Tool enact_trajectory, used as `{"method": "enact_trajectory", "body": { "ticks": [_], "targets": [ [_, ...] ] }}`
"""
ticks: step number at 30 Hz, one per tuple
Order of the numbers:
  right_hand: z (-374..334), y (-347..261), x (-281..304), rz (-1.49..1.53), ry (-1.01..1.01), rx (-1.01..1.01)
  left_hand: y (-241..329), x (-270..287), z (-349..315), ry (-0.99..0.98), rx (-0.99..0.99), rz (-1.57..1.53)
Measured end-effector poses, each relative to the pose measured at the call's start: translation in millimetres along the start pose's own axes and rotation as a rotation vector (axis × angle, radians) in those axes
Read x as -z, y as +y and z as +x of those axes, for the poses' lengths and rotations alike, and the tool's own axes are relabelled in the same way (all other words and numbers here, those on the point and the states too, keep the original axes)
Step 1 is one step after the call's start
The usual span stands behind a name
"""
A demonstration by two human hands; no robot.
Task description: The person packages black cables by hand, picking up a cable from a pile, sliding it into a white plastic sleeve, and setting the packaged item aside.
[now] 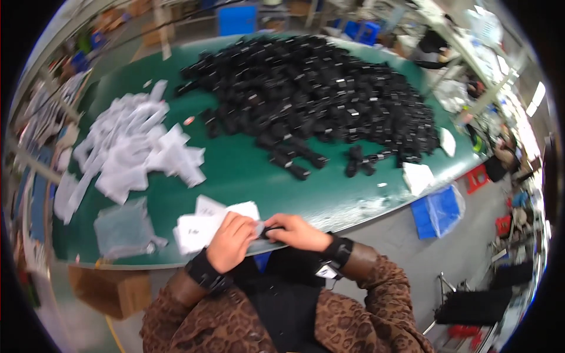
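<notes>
My left hand (230, 240) and my right hand (296, 231) meet at the near edge of the green table (247, 170). Together they grip a small black part (272, 230) and a clear plastic bag (259, 228), the part seeming to sit at the bag's mouth. A small stack of white bags (203, 223) lies just under and left of my left hand. A large heap of black parts (312, 88) covers the far middle and right of the table. Both wrists carry black bands.
A spread of white bags (129, 147) lies on the table's left, a crumpled clear bag (123, 226) at the near left. A cardboard box (109, 288) stands below the table edge. A blue bin (438, 209) and red crates (478, 176) sit on the floor at right.
</notes>
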State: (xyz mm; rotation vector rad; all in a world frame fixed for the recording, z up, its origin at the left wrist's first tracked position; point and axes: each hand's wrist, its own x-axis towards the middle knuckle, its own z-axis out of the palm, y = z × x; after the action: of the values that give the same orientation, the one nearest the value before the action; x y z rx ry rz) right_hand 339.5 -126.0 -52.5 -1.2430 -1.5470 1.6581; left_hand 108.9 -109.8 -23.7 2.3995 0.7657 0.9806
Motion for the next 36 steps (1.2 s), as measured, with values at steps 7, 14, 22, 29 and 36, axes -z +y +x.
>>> {"method": "enact_trajectory", "body": {
  "ticks": [7, 14, 22, 29, 36],
  "targets": [
    [1, -25, -5, -0.518, 0.247, 0.649, 9, 17, 20, 0.091, 0.068, -0.040],
    [4, -51, -6, -0.156, 0.317, 0.676, -7, 33, 40, 0.198, 0.316, -0.413],
    [35, -25, 52, -0.834, 0.614, 0.568, -50, 87, 52, 0.335, 0.502, -0.765],
    [42, 2, 78, -1.228, 0.643, 0.445, -108, 114, 33, 0.596, 0.527, -0.838],
    [45, 11, 75, -1.200, 0.597, 0.377, -91, 81, 7, 0.546, 0.431, 0.040]
  ]
}}
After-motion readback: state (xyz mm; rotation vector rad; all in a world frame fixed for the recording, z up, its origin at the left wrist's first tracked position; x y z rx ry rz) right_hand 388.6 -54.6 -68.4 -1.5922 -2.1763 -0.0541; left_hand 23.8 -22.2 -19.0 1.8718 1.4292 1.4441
